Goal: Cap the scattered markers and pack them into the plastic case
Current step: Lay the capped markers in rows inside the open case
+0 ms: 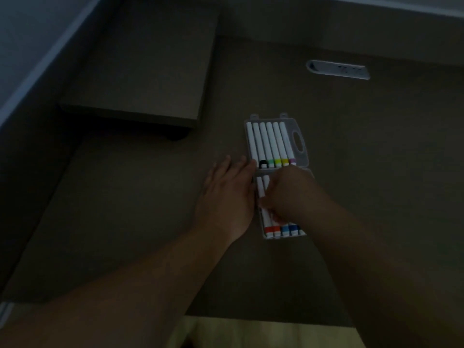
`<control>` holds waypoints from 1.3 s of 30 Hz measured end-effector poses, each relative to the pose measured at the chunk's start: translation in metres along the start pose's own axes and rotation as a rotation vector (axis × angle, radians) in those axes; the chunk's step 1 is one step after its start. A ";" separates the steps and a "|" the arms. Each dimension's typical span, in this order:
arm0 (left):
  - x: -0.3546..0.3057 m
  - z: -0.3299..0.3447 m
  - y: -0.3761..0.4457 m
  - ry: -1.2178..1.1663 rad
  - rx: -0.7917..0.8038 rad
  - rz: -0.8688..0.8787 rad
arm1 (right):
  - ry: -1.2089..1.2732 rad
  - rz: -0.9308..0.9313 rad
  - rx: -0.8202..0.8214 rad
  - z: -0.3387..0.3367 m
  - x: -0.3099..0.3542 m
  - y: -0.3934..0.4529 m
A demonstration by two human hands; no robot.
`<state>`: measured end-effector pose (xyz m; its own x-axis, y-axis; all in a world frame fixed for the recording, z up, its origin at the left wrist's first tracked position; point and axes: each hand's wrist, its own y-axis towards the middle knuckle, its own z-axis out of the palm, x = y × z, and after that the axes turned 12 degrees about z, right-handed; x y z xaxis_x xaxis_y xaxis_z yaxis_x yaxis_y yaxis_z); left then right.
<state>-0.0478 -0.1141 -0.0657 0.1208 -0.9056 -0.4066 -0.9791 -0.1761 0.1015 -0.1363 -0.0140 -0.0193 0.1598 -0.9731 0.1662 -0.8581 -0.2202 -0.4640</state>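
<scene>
The head view is dark. Both bare arms reach forward over a brown desk (351, 172). The left hand (227, 194) lies flat with straight fingers, its edge just beside the near half of the open case (301, 146). The right hand (286, 194) bends down over that near half, and its fingers seem to curl round a white marker (261, 188) there, though the dim light makes this hard to be sure of. This hand hides the middle of the near row, so only the coloured ends show: red, orange and blue. The far half holds six white markers side by side, with black, green, yellow and purple bands at their near ends. The case is clear plastic with a handle hole on its right side. A low shelf (140, 71) stands to the left, and a grey slot (337, 69) sits further back.
</scene>
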 end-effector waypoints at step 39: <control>0.002 0.002 -0.001 0.045 0.040 0.017 | 0.170 -0.328 -0.072 0.009 -0.147 -0.039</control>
<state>-0.0474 -0.1150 -0.0688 0.1100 -0.9249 -0.3641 -0.9868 -0.1454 0.0712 -0.1218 0.1376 -0.0330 0.3534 -0.8253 0.4404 -0.8078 -0.5067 -0.3013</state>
